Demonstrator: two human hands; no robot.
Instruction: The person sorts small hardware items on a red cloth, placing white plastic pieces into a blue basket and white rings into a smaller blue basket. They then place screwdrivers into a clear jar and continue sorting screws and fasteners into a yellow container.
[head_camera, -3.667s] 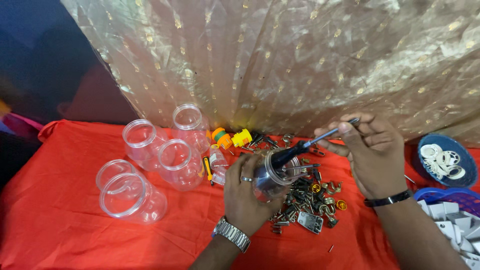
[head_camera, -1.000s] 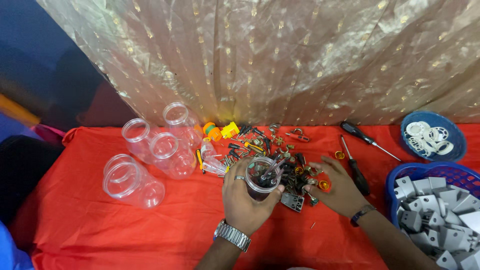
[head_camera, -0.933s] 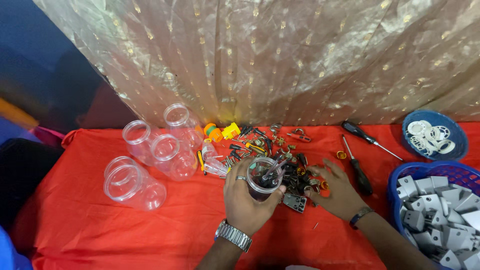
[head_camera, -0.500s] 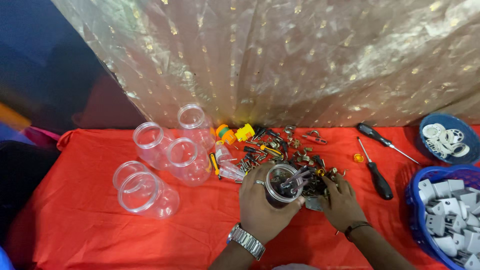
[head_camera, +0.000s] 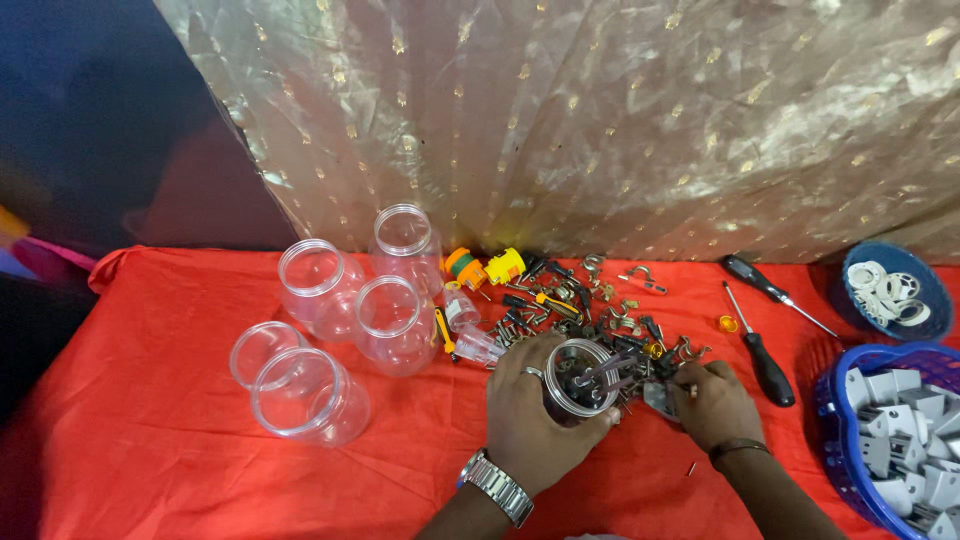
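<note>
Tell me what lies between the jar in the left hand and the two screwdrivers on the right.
The head view shows the right hand there, resting on a pile of small metal parts, between the jar and the screwdrivers.

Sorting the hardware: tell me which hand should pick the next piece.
Probably the right hand: it rests on the hardware pile beside the jar, while the left hand grips that jar.
</note>
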